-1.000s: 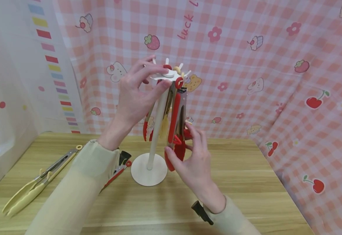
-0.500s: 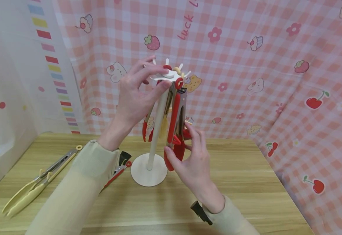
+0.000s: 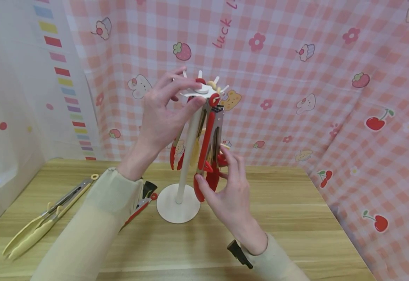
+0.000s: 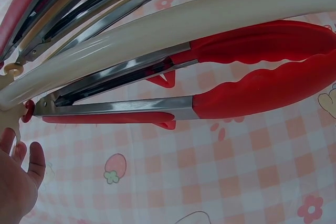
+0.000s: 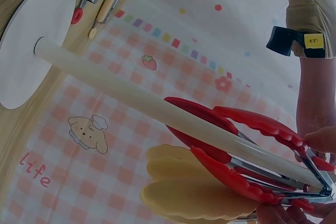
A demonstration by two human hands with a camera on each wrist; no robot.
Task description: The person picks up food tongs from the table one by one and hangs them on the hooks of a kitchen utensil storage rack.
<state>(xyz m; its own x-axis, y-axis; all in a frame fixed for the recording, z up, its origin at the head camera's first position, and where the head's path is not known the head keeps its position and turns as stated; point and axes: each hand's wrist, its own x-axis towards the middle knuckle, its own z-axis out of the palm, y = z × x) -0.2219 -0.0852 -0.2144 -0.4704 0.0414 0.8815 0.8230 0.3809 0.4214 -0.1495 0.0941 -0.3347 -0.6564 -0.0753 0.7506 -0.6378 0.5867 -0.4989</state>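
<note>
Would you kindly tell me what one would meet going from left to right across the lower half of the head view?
Yellow tongs lying on the table, red-handled tongs lying partly behind the left sleeve, the stand's round base, the right hand, a cherry print.

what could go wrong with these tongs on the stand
The slim white round-based stand could tip if the left hand released it, since it is loaded from the top. The red-and-silver metal tongs, splayed in the right hand, might snag the yellow tongs hanging close by.
</note>
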